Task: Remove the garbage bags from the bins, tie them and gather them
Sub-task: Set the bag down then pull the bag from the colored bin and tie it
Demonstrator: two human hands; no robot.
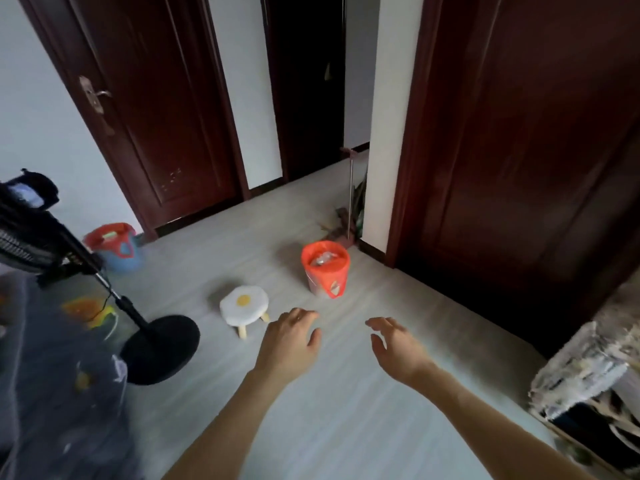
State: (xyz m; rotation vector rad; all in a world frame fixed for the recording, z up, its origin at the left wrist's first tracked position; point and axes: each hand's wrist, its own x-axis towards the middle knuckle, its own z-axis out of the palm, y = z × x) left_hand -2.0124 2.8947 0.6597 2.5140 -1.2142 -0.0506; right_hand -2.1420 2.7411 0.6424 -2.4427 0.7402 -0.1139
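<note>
Grey floor (346,427) across most of view, dark wooden doors (519,150) behind, well beyond the fingers. Black standing fan (104,289) tilted at far left, round base on floor left of the left hand. Shaggy-covered furniture (588,368) at right edge, right of the right hand. Left hand (291,344) and right hand (398,348) both stretched forward, palms down, empty, fingers (304,315) spread apart and slightly curled, touching nothing. Bin with red garbage bag (325,268) standing upright on floor just ahead of and between both hands, bag rim folded over the bin edge, handle loop hanging down the front, crumpled clear trash inside. Second bin, blue, with red bag (116,245) farther off, ahead-left of the left hand, near the wall by the door. Small white egg-patterned stool (244,304) just left of the left-hand fingers, apart from them. Broom and dustpan (348,216) leaning at wall corner beyond the near bin. Motion blur, fine detail unclear.
</note>
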